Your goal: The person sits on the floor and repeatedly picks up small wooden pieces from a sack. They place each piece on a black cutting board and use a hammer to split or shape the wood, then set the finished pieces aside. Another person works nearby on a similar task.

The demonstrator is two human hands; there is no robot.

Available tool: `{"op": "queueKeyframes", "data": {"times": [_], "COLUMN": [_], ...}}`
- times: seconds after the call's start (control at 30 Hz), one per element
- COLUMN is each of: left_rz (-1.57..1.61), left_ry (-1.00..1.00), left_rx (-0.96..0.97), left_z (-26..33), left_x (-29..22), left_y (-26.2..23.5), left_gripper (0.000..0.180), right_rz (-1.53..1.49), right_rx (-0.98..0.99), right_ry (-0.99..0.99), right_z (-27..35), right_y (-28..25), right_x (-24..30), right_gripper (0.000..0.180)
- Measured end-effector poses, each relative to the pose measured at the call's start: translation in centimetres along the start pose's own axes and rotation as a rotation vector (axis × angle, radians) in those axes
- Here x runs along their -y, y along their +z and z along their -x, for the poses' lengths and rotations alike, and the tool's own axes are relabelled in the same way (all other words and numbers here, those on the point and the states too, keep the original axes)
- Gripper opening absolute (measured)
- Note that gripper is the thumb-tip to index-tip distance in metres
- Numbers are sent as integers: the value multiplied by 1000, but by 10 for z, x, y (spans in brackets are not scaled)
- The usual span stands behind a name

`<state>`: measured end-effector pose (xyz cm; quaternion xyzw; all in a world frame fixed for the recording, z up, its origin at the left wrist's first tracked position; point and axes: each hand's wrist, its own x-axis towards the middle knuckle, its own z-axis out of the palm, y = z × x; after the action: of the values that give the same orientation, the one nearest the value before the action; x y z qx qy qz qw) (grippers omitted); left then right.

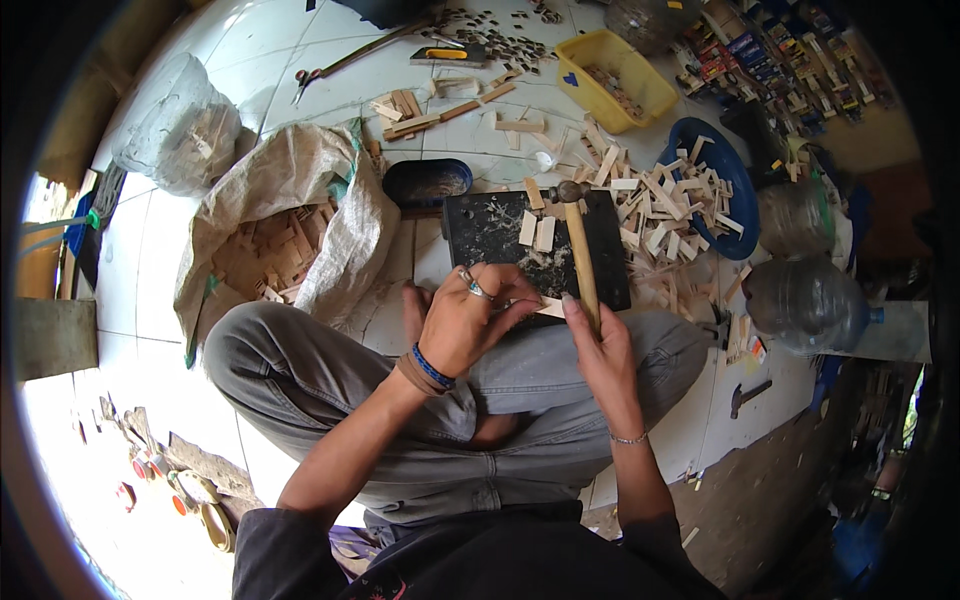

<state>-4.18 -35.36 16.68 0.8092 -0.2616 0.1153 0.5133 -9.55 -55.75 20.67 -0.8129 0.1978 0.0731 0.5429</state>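
Note:
My left hand, wearing rings and wristbands, is closed above my lap, its fingertips pinching one end of a small pale wood piece. At the other end of that piece are the thumb and fingers of my right hand. The same right hand has a hammer by the low end of its wooden handle, with the metal head pointing away from me. Beneath the hammer lies a black board sprinkled with shavings. Two short wood blocks rest on it, with another near its far edge.
A woven sack of wood pieces stands left, beside a small dark blue tray. Loose wood pieces pile around a blue basin on the right. Farther off are a yellow tub and scissors. A second hammer lies at right.

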Motion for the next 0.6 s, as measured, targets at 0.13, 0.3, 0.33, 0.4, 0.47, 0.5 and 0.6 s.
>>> {"op": "queueKeyframes", "data": {"times": [0.13,0.3,0.33,0.4,0.47,0.5,0.6], "left_rz": [19,127,159,139,196,224,200], "left_ry": [-6,-14,-55,-84,-57,-38,-15], "left_rx": [-7,-14,-2,16,-24,-51,-60], "left_z": [0,-3,-1,3,4,3,4], "left_x": [0,3,3,4,5,7,12], "left_y": [-2,-4,-6,-7,-1,2,10], "left_gripper": [34,39,41,50,49,49,44], "right_rz": [-117,-110,-111,-92,-59,-65,-67], "right_rx": [57,25,22,11,1,0,2], "right_ry": [73,91,98,100,96,100,108], "right_z": [-7,-7,-7,-7,-7,-6,-6], "right_y": [10,12,12,12,12,13,14], "right_x": [1,4,4,5,6,6,9], "right_gripper": [34,31,31,30,30,30,32]}}
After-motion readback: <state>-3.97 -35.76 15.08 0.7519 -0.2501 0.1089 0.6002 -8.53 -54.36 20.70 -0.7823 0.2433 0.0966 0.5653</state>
